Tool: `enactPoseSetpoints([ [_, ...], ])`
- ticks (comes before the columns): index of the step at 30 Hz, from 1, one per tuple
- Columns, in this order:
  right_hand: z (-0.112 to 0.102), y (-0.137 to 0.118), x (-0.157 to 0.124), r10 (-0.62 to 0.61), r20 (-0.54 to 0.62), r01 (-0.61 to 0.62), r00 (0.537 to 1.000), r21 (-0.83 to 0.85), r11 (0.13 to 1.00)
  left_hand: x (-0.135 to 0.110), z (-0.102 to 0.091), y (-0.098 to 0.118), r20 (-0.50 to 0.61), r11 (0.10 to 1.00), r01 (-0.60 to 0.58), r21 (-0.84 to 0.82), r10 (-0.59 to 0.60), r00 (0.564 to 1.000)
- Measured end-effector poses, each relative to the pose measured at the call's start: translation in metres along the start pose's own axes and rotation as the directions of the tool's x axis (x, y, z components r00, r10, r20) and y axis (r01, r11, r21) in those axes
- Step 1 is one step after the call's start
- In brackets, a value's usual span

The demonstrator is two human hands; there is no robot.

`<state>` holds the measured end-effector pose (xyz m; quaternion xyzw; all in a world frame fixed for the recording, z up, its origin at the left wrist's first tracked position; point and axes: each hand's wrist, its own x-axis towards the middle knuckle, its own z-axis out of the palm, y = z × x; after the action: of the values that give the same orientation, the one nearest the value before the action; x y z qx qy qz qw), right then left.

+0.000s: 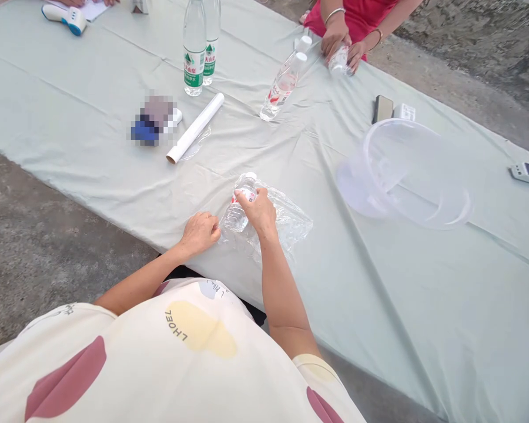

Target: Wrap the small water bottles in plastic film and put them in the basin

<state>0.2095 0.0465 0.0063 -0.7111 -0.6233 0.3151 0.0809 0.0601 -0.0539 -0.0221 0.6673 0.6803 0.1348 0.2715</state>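
A small clear water bottle (pixel 237 218) with a white cap and a red-and-white label lies on a crumpled sheet of cling film (pixel 291 222) close to the table's near edge. My right hand (pixel 261 212) is closed around the bottle's side, thumb across the label. To the left of the bottle, my left hand (pixel 201 232) rests on the table with curled fingers, closed on the film's left edge. Beyond them lies a white roll of cling film (pixel 196 128), with a loose flap of film beside it.
Two tall water bottles (pixel 194 64) and two smaller bottles (pixel 278 94) stand farther back. A clear plastic bucket (pixel 357 185) lies tipped at right, near a phone (pixel 383 109). Across the table, another person's hands (pixel 337 41) hold a bottle. A thermometer gun (pixel 66 19) lies far left.
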Motion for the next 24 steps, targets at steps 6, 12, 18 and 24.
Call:
enactPoseSetpoints([
  [6,0.002,-0.001,-0.001,-0.036,0.051,0.040,0.998,-0.071,0.997,-0.001,0.007,0.002,-0.057,0.922,-0.075,-0.380,0.058,0.997],
  [12,-0.027,-0.012,0.025,-0.290,-0.150,0.253,0.945,-0.223,0.941,-0.001,0.012,0.001,-0.062,0.854,-0.016,-0.520,-0.019,0.998],
  [18,-0.020,-0.058,0.089,-0.479,0.133,0.492,0.868,-0.369,0.788,-0.003,0.012,0.002,-0.079,0.861,0.005,-0.509,-0.052,0.995],
  [24,0.018,-0.092,0.124,-0.507,0.124,0.522,0.853,-0.231,0.821,-0.001,0.013,0.002,-0.099,0.851,0.010,-0.526,-0.073,0.992],
])
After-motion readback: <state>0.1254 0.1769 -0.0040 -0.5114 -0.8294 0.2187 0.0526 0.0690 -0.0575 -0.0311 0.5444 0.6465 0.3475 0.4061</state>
